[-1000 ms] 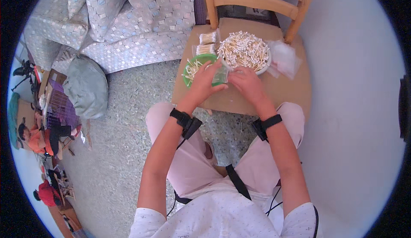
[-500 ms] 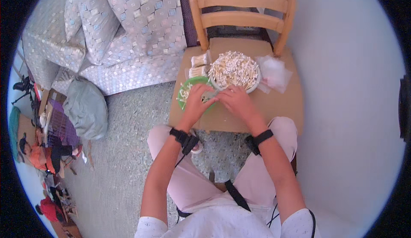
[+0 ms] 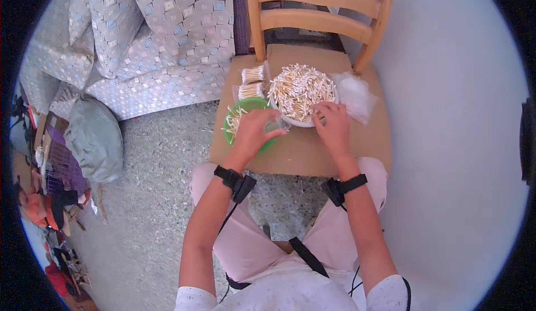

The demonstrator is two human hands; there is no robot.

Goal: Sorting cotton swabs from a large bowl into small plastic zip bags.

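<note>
The left hand [image 3: 249,135] pinches a clear bag [image 3: 283,122] over the green bowl [image 3: 254,103]; the right hand [image 3: 336,129], fingers curled, is at the white bowl [image 3: 302,124], heaped with swabs [image 3: 301,90]; whether it grips any, I cannot tell; both bowls stand on the chair [image 3: 312,154].

Passage was open at the near side of the white bowl [image 3: 298,124]; a green bowl [image 3: 255,103] obstructed its left, plastic bags [image 3: 358,97] its right.

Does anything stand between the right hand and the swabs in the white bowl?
Nothing visible: the right hand is over the near right edge of the bowl, at the swabs; the bags lie to its right.
</note>
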